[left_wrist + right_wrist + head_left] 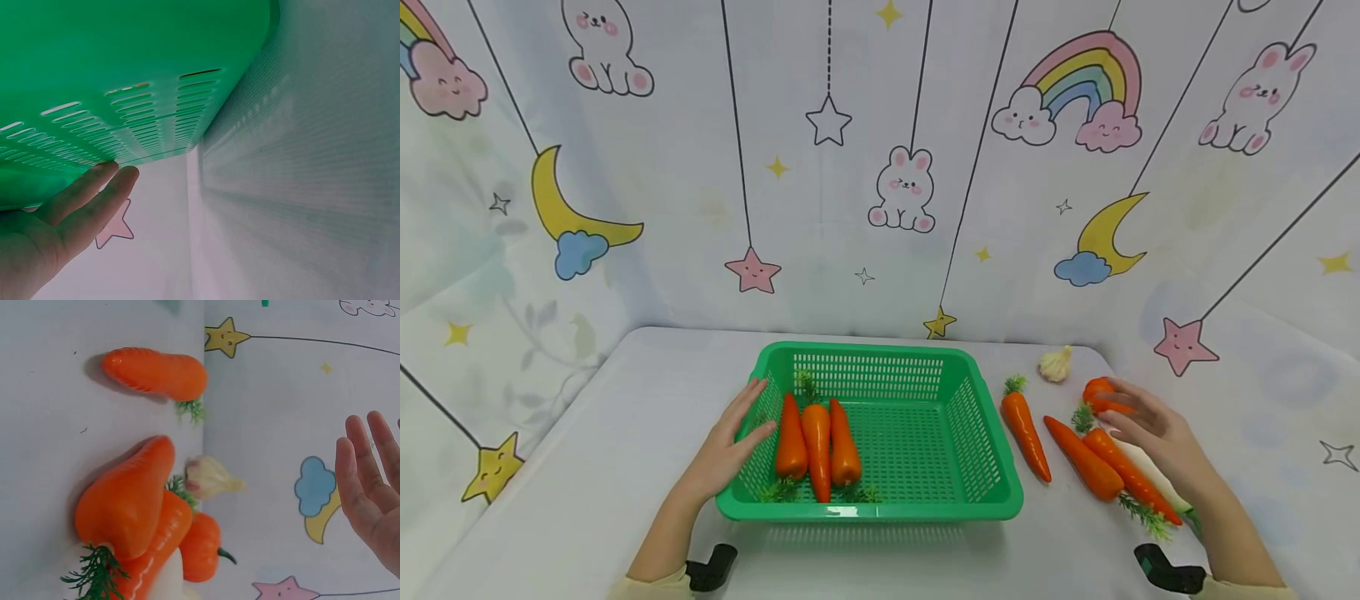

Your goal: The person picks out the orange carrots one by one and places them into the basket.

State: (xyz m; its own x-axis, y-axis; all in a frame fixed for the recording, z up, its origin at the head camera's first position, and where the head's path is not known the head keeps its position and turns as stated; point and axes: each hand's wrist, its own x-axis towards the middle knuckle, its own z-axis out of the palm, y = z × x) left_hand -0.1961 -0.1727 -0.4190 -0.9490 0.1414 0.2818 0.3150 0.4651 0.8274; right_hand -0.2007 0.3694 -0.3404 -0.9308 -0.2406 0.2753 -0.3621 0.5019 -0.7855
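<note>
A green slatted basket [925, 511] stands in the middle of the table with several carrots, one of them this middle carrot [817, 437], lying side by side in its left part. My left hand [718, 454] is at the basket's left side, fingers extended; in the left wrist view its fingertips meet or nearly meet the slatted wall. Over the vegetables on the right hovers my right hand [1157, 433], fingers spread and holding nothing. Beneath and beside it lie two carrots [1082, 458], a small orange pepper [201, 550] and a white, green-ended vegetable [1150, 467], partly hidden.
Between the basket and the right-hand pile lies a single carrot [1026, 433]. A garlic bulb [1055, 365] sits near the table's back right edge. The white tabletop [647, 417] meets a cloth backdrop [820, 208] printed with stars, moons and rabbits.
</note>
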